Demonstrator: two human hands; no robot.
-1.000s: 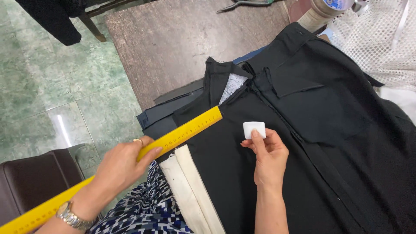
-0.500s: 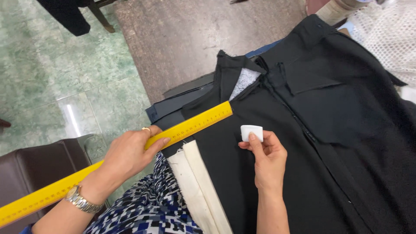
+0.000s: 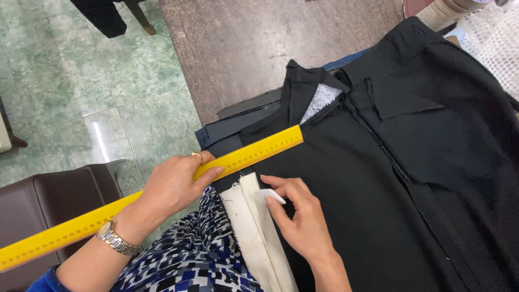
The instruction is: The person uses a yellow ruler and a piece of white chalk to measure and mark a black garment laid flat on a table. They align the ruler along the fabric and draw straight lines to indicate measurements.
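1. Now our left hand (image 3: 173,186) presses the yellow ruler (image 3: 151,197) flat, fingers closed over it, across the black garment's (image 3: 389,178) edge.
2. Our right hand (image 3: 300,216) pinches white tailor's chalk (image 3: 270,196) on the garment, beside the cream fabric strip (image 3: 254,232).

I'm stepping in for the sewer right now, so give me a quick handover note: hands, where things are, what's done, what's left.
Left hand: pressing the yellow ruler down, its far end on the black garment below the collar.
Right hand: pinching a white chalk piece, tip on the garment's edge beside the cream fabric strip.
Garment lies spread flat on the table, collar away from you, over darker cloth.
Done: ruler laid in place. No chalk line is visible on the garment.
Left: probably marking along the ruler, though that is a guess.
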